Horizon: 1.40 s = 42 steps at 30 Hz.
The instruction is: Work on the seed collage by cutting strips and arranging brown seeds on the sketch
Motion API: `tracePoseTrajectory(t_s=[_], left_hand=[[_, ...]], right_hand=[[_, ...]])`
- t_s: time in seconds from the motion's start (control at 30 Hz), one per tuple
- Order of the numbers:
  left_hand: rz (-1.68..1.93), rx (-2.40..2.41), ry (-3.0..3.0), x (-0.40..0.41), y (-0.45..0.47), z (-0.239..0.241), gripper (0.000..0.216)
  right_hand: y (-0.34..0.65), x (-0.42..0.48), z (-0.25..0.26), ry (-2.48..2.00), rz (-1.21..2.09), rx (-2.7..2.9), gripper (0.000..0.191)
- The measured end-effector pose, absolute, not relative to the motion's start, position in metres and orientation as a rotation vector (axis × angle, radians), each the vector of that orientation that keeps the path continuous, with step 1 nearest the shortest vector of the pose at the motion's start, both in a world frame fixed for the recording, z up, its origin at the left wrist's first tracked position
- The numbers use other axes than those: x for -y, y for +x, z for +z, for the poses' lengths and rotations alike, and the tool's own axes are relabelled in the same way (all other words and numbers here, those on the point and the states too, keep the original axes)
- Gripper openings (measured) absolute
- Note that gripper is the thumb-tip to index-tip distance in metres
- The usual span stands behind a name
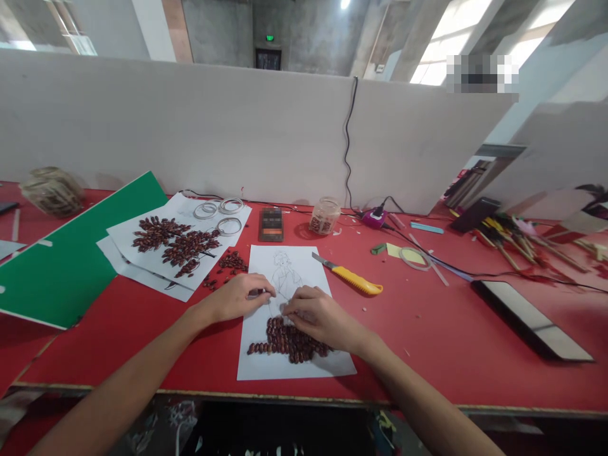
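A white paper sheet with a pencil-line figure lies in front of me on the red table. Dark brown seeds cover the lower part of the drawing in rows. My left hand rests at the sheet's left edge, its fingers curled and the fingertips together over the drawing. Just above the seed rows, my right hand is closed in a pinch. Anything between either hand's fingertips is too small or hidden to make out. Loose seeds lie beyond my left hand. A yellow utility knife overlaps the sheet's upper right edge.
At left, a seed-decorated sheet bearing three pale rings lies beside a green board. Farther back are a phone, a glass jar and a purple plug block with cables. A black-edged tablet-like slab lies right.
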<state>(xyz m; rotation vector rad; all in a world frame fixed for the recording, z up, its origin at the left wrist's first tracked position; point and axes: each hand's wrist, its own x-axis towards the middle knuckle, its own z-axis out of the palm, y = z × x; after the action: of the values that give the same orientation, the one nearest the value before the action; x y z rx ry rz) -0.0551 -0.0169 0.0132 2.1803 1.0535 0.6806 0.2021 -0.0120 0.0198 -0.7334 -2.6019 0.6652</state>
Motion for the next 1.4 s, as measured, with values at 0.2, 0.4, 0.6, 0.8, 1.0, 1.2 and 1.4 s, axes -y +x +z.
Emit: tracePoseTrajectory(t_s=[0.2,0.4,0.6,0.8,1.0,1.2,1.4], left_hand=[[0.614,-0.826,2.481,0.022,-0.055,0.009,0.024],[0.626,-0.787,2.577,0.023,-0.054,0.007,0.022],[0.545,-0.79,2.616,0.024,-0.053,0.006,0.024],[0.598,-0.77,2.631,0.024,-0.051,0.006,0.022],[0.7,-0.731,2.647,0.022,-0.05,0.003,0.021],[0.717,-0.729,2.655,0.023,-0.048,0.001,0.019],[0.679,-0.735,2.674,0.024,-0.049,0.002,0.019]], right_hand=[[0.208,0.013,0.019,-0.615,0.572,2.706,0.024],[0.207,0.011,0.017,-0.554,0.475,2.754,0.022],[0.21,0.01,0.022,-0.539,0.516,2.778,0.017],[0.203,0.011,0.017,-0.66,0.54,2.714,0.014],[0.2,0.008,0.019,-0.649,0.513,2.787,0.008],[0.198,0.003,0.024,-0.593,0.544,2.837,0.01],[0.199,0.004,0.021,-0.568,0.484,2.845,0.013]])
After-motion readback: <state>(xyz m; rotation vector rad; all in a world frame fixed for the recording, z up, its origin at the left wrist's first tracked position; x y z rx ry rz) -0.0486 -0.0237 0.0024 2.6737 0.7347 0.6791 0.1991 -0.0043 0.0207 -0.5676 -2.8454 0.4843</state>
